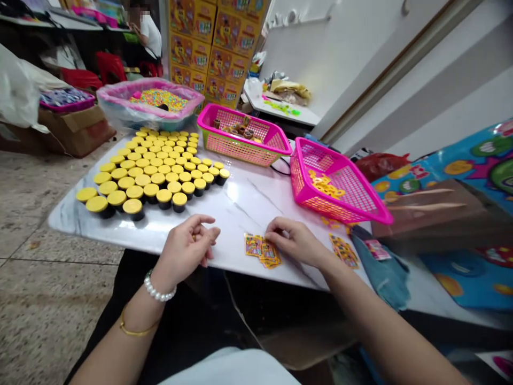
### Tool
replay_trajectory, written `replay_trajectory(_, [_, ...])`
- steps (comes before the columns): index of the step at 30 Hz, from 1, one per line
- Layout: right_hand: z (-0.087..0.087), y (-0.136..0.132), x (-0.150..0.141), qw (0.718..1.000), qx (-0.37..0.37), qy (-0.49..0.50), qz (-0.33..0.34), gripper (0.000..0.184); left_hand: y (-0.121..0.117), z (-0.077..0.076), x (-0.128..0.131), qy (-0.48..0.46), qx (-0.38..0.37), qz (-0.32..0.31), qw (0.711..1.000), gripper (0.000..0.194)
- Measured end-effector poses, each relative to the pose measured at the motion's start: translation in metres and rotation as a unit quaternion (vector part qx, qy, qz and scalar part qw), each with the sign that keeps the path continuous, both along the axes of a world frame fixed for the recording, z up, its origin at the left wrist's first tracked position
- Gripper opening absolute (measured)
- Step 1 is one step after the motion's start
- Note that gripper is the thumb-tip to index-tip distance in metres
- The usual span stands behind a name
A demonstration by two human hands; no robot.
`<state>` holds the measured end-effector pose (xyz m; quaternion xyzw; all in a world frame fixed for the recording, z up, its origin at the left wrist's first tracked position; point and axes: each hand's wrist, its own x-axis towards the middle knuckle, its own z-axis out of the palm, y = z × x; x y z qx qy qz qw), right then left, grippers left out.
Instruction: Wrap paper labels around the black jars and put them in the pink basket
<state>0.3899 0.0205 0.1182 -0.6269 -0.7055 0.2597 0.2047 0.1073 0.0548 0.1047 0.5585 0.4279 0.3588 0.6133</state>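
My left hand hovers over the table's front edge, index finger stretched out and apart from the thumb, the other fingers loosely curled. I see nothing held in it. My right hand has its thumb and fingertips pinched at the upper corner of a small orange printed label. That label lies over a little stack, overlapping a second label on its left. Another pile of the same labels is spread beside my right forearm. Several black jars with yellow lids stand in rows beyond my left hand.
Two pink baskets stand at the back: one with brown rolled pieces, one with yellow plastic pieces. A lined tub holds colourful beads. A blue-grey cloth lies right. Printed cartons are stacked behind; a person sits far left.
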Motion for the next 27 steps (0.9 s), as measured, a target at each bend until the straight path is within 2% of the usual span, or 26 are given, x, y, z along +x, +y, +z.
replay_trajectory(2, [-0.003, -0.005, 0.003, 0.999, 0.025, 0.016, -0.015, 0.015, 0.0, -0.001, 0.0, 0.008, 0.005, -0.003, 1.0, 0.045])
replay_trajectory(5, [-0.01, -0.005, -0.006, 0.997, 0.076, 0.021, -0.007, 0.028, 0.0, -0.001, 0.001, 0.024, 0.015, -0.001, 1.0, 0.046])
replay_trajectory(9, [-0.008, 0.001, -0.02, 0.995, 0.094, 0.001, 0.035, 0.014, -0.001, 0.0, 0.004, 0.045, 0.03, 0.008, 0.999, 0.048])
replay_trajectory(12, [0.002, -0.009, -0.012, 0.997, 0.074, -0.002, 0.035, 0.034, -0.003, 0.001, 0.005, 0.077, 0.063, 0.017, 0.995, 0.046])
replay_trajectory(14, [0.009, -0.024, -0.001, 0.998, 0.058, -0.02, 0.029, 0.049, -0.004, 0.0, 0.007, 0.115, 0.115, 0.016, 0.987, 0.041])
replay_trajectory(17, [0.01, -0.044, 0.012, 0.996, 0.055, -0.07, 0.003, 0.049, -0.003, 0.001, 0.018, 0.208, 0.217, -0.004, 0.954, 0.032])
replay_trajectory(21, [0.003, -0.053, 0.015, 0.99, 0.088, -0.102, -0.032, 0.035, 0.004, 0.007, 0.048, 0.349, 0.334, -0.062, 0.874, 0.031])
replay_trajectory(24, [0.0, -0.05, 0.011, 0.982, 0.132, -0.139, 0.003, 0.026, 0.01, 0.011, 0.07, 0.429, 0.372, -0.126, 0.813, 0.028])
replay_trajectory(25, [0.0, -0.049, 0.011, 0.975, 0.151, -0.159, 0.021, 0.022, 0.012, 0.012, 0.075, 0.442, 0.377, -0.141, 0.802, 0.026])
replay_trajectory(27, [-0.001, -0.045, 0.009, 0.958, 0.189, -0.208, 0.051, 0.012, 0.015, 0.012, 0.081, 0.448, 0.374, -0.154, 0.797, 0.022])
